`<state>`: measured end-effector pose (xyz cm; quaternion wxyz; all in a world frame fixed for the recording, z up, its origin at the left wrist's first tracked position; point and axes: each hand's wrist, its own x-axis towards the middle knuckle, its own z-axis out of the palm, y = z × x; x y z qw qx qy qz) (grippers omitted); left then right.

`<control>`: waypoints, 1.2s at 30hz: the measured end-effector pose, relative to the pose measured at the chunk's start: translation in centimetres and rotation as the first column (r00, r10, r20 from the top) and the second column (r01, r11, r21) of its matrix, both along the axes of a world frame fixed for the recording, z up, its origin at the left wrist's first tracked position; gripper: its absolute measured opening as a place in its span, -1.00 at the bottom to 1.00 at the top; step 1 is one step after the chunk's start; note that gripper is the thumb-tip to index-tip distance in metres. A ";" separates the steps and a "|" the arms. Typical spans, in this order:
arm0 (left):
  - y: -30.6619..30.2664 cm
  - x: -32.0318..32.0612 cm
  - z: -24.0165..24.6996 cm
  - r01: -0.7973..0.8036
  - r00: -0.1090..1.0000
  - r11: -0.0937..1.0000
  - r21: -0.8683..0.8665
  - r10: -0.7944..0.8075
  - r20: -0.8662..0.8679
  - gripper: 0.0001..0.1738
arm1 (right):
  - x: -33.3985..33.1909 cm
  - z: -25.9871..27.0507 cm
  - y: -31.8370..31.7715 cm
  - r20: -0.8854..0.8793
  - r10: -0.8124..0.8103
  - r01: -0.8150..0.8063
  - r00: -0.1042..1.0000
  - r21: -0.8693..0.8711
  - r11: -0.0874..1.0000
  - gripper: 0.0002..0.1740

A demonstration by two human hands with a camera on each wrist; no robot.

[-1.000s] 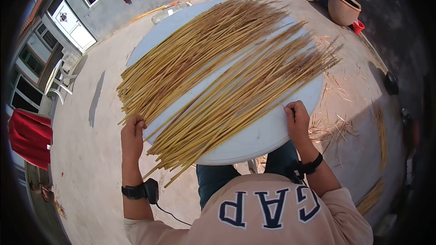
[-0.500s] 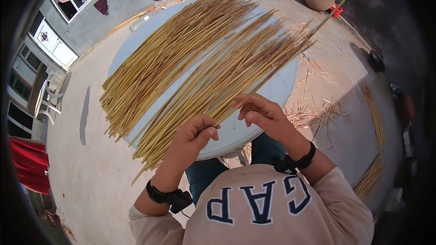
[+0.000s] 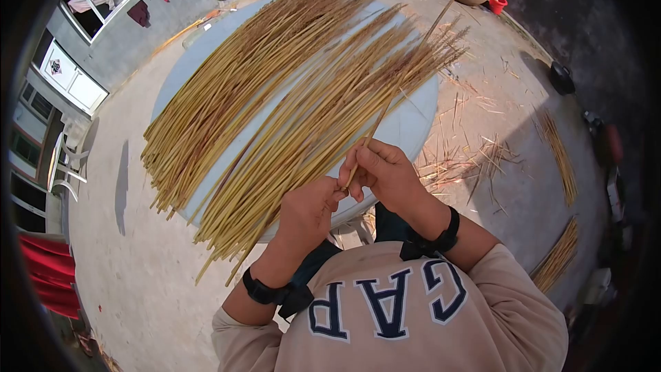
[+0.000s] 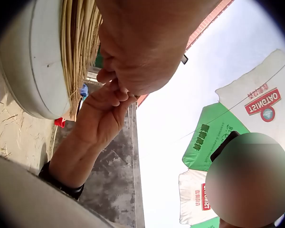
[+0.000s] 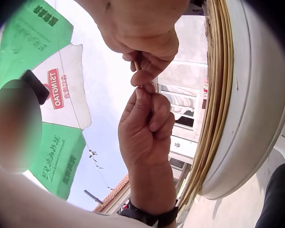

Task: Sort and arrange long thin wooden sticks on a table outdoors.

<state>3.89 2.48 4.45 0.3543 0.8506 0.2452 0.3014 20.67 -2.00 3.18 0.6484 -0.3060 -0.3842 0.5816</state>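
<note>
Right hand (image 3: 387, 178) now meeting left hand (image 3: 305, 212), both pinching stalk (image 3: 377, 121) low; tip pointing toward one o'clock, shared grip apparently steadying it.

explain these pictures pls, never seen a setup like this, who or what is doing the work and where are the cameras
No robot here: a person works with two bare hands. The largest picture looks down from a head camera; the other two come from a left wrist camera and a right wrist camera.

On the round table lie a far spread and a near spread of long stalks with feathery tips. The right hand holds a single stalk, and the left hand pinches at its lower end.
</note>
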 end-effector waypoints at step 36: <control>0.5 -7.9 3.5 -0.012 0.795 0.851 -0.524 0.326 0.512 -0.87 | 7.1 -3.1 2.5 0.850 -0.527 0.487 -0.005 0.463 0.741 -0.70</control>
